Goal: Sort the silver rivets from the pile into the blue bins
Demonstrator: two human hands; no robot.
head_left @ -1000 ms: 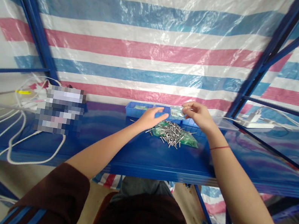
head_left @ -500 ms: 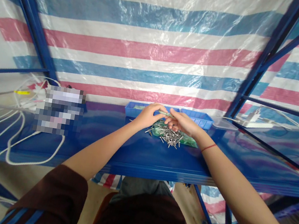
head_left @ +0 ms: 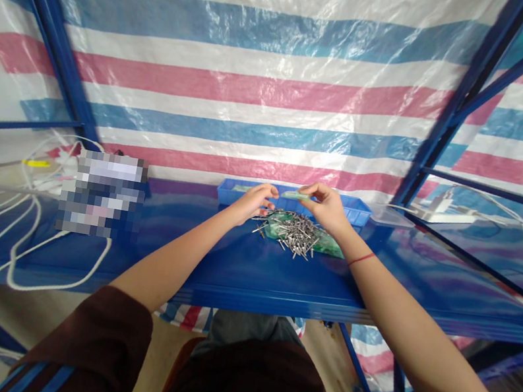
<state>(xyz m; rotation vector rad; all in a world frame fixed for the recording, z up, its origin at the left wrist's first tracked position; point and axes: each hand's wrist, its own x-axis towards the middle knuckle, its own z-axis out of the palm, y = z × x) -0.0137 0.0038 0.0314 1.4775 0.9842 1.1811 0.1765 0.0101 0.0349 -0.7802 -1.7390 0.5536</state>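
Observation:
My right hand (head_left: 327,207) pinches a small, flat, pale green packet (head_left: 294,195) between thumb and fingers, above the blue tray's front wall. What the packet contains is too small to make out. My left hand (head_left: 256,203) is just left of the packet, apart from it, with its fingers bent and spread and nothing visible in them. Below both hands lies a heap of thin metal pins (head_left: 299,234), much like blind rivets. The heap rests partly on a crumpled green plastic bag (head_left: 333,246).
A blue divided tray (head_left: 357,213) stands behind the heap, with pale green pieces in its left part. To its right lies a clear plastic lid (head_left: 393,216). White cables (head_left: 28,237) and a blurred-out object (head_left: 101,193) occupy the left. A power strip (head_left: 449,213) sits at right.
The fingers of my left hand have come off the green packet and spread apart. My right hand has risen slightly and now pinches the packet alone.

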